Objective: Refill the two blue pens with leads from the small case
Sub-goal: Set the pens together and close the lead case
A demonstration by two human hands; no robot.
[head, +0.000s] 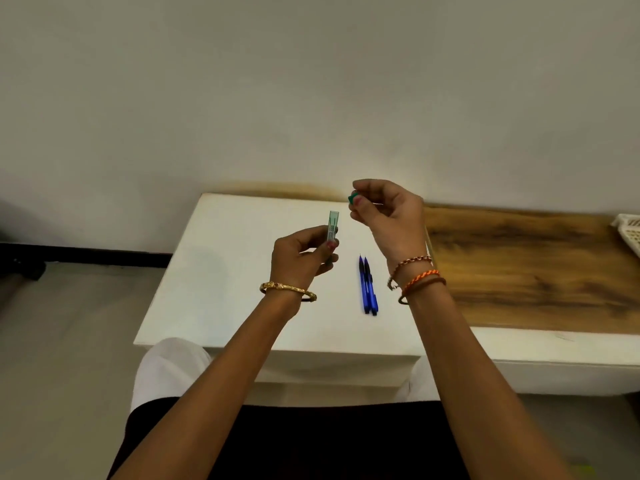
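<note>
My left hand (301, 254) grips a small clear green lead case (333, 225) upright above the white table (221, 271), its top end uncovered. Up and to the right, my right hand (384, 213) pinches the case's small green cap (353, 198) between thumb and fingertips, apart from the case. Two blue pens (367, 287) lie side by side on the table between my wrists, tips pointing away from me.
A wood-grain surface (526, 265) adjoins the white table on the right. A white basket's corner (628, 230) shows at the far right edge. A plain wall stands just behind the table. My lap is below the table's front edge.
</note>
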